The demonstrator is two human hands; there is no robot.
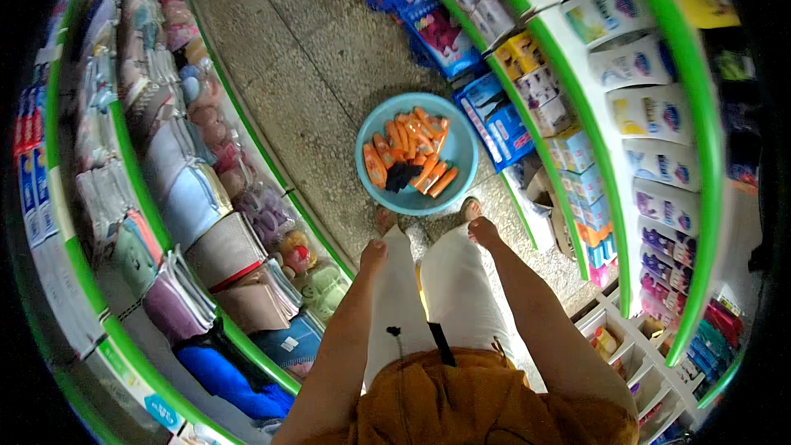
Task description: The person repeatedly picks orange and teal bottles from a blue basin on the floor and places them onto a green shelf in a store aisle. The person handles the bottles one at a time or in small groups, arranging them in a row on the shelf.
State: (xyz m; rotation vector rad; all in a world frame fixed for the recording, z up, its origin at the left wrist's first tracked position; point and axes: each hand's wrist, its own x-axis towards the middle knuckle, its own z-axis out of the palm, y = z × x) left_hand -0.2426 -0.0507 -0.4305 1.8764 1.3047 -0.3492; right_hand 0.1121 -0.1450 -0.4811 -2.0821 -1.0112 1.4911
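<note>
I stand in a narrow shop aisle and look straight down. A round light blue basin (461, 148) sits on the speckled floor just ahead of my feet. It holds several orange tubes (412, 144) and a dark cloth (401, 175). My left hand (373, 255) hangs at my left thigh, fingers curled, holding nothing that I can see. My right hand (484, 231) hangs by my right thigh above the basin's near rim, also without anything in it. Neither hand touches the basin.
Green-edged shelves (247, 132) on the left carry folded towels and cloths. Shelves (614, 165) on the right hold boxes and packets. Blue packs (503, 128) and a cardboard box (540, 198) lie on the floor at the right. The aisle floor (305, 41) runs ahead beyond the basin.
</note>
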